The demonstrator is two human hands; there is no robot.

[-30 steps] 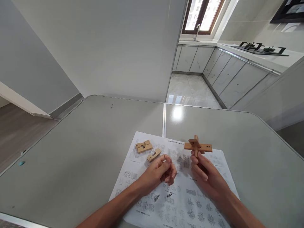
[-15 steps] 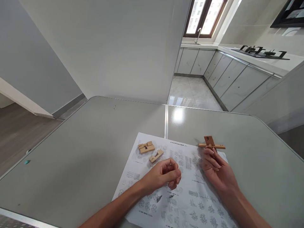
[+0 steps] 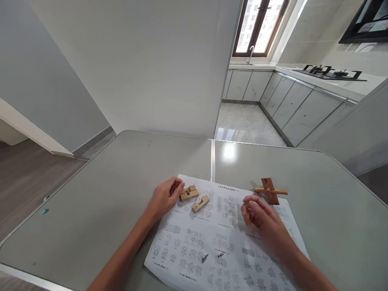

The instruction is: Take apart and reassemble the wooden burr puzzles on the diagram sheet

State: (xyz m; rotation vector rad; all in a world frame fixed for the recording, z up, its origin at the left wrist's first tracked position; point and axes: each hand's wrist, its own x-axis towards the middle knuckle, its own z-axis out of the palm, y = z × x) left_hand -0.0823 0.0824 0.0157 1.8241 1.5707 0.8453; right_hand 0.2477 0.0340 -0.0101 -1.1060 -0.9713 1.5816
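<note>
A printed sheet of diagrams lies on the grey table. My left hand reaches over the sheet's upper left corner, its curled fingers closed on the left end of a pale wooden block. A second small pale block lies just right of it. A darker wooden cross-shaped puzzle stands by itself on the sheet's upper right corner. My right hand hovers just below and left of the cross, blurred, fingers apart, holding nothing.
A metal seam divides the table down the middle. A tiny teal object lies near the table's left edge. A white partition wall rises behind the table, and kitchen cabinets stand beyond on the right.
My right hand has let go of the cross puzzle, which now rests on the sheet, and drawn back. My left hand has moved up and left to the pale block.
</note>
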